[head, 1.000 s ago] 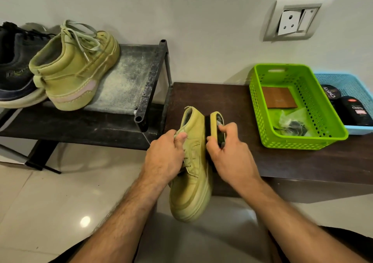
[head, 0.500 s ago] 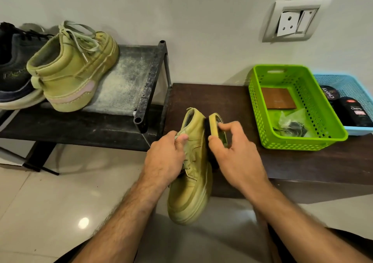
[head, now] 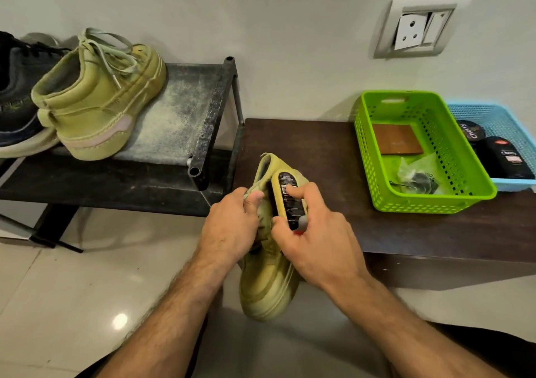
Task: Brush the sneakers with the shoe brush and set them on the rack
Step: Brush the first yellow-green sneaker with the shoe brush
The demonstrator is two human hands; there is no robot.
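Currently two olive sneakers in view. One held sneaker [head: 268, 285] sits at centre, toe pointing to 6 o'clock, heel to 12. Left hand [head: 232, 229] grips its collar, thumb on the upper. Right hand [head: 316, 241] is curled round one shoe brush [head: 290, 200], bristles against the shoe's right side, label facing up. Second sneaker [head: 98, 99] stands on the rack [head: 185, 116] at 10 o'clock, touching one dark shoe [head: 17, 99] at 9. Dark bench [head: 319, 145] at 3 o'clock carries two baskets: one green basket [head: 464, 192], one blue basket [head: 499, 116] just beside it holding two black polish containers. One wall socket [head: 417, 26] at 1 o'clock.
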